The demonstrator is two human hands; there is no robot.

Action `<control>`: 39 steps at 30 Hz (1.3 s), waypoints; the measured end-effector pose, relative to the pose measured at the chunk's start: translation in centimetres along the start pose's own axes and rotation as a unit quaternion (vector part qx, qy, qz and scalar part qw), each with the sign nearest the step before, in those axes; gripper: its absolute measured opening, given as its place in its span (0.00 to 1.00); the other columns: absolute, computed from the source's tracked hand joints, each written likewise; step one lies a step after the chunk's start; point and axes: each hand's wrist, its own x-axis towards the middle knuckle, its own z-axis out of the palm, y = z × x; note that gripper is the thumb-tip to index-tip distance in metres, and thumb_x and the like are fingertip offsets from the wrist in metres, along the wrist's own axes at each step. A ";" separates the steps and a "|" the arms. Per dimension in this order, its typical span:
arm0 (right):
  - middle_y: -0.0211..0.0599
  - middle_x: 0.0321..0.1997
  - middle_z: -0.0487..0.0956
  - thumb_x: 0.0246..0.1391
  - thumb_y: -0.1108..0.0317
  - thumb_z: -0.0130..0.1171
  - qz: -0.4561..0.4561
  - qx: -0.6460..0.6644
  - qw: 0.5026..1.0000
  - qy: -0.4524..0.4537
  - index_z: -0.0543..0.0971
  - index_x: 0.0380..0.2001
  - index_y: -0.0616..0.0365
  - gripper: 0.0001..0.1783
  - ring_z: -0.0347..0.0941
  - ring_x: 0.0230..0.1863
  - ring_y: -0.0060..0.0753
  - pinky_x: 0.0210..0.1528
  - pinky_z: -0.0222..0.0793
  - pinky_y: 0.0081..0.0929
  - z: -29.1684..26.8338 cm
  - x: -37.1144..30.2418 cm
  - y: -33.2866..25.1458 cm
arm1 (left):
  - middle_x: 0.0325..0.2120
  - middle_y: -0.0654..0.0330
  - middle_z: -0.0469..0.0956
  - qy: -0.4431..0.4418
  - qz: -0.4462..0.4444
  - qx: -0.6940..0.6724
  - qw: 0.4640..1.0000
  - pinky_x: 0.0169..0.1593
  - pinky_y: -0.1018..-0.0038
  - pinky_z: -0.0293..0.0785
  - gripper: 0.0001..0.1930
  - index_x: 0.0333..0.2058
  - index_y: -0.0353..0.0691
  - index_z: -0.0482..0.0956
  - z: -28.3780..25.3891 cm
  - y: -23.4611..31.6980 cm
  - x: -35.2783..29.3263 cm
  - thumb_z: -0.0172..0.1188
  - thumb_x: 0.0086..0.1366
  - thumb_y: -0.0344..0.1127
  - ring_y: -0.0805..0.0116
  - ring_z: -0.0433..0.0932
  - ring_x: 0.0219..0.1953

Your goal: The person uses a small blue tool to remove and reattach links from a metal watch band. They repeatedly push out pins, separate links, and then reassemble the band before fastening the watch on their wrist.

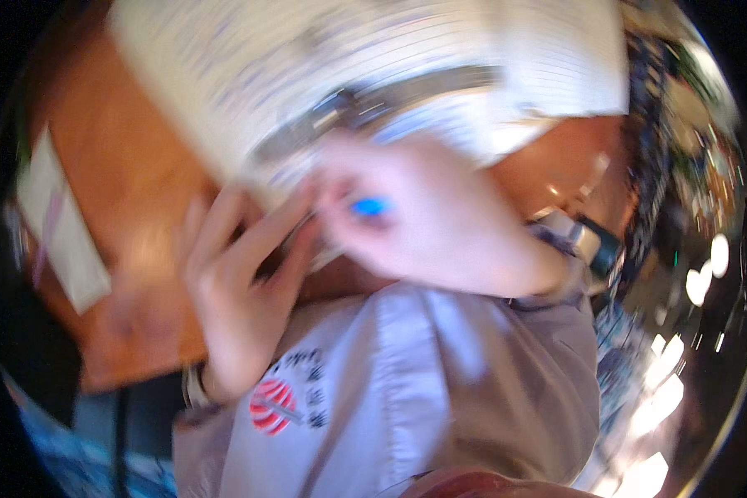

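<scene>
Brown table (120,153), notebook (390,41); right hand (432,212) clutching blue object (369,206); left hand (236,282), grip unclear

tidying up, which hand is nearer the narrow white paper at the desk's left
Left. The left hand is right of the narrow white paper, apart from it; the right hand is farther right.

Brown table (116,149) is lying between the notebook (191,50) and the white paper (75,257), leaving a hand room to pass there. A blurred grey strip (448,84) is crossing the notebook, standing in the way of a low sweep. The left hand (239,290) and the right hand (423,207) are sitting close together, blocking the middle. Rightward, a blurred white-and-dark object (591,246) is crowding the space near the right forearm.
</scene>
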 end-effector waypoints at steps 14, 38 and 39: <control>0.53 0.18 0.74 0.37 0.70 0.54 -0.156 -0.080 0.981 0.081 0.76 0.19 0.66 0.08 0.73 0.24 0.54 0.27 0.70 0.43 0.2 -0.1 1.5 | 0.20 0.58 0.66 0.032 0.070 0.002 0.997 0.27 0.68 0.61 0.14 0.38 0.36 0.80 0.3 1.1 -0.2 0.64 0.52 0.33 0.65 0.64 0.22; 0.53 0.18 0.76 0.33 0.67 0.60 -0.111 -0.104 0.985 0.080 0.78 0.19 0.69 0.12 0.75 0.24 0.53 0.26 0.72 0.40 0.3 -0.3 0.7 | 0.24 0.58 0.70 0.018 0.082 -0.005 0.996 0.28 0.72 0.61 0.17 0.42 0.33 0.78 1.0 -1.5 -0.5 0.63 0.53 0.32 0.68 0.65 0.24; 0.54 0.19 0.76 0.35 0.68 0.59 -0.113 -0.108 0.985 0.069 0.78 0.20 0.69 0.12 0.75 0.24 0.53 0.26 0.72 0.41 0.0 -0.5 0.5 | 0.24 0.58 0.70 0.010 0.073 0.003 0.997 0.28 0.72 0.61 0.17 0.42 0.33 0.78 0.8 -1.7 -0.5 0.63 0.53 0.32 0.68 0.65 0.24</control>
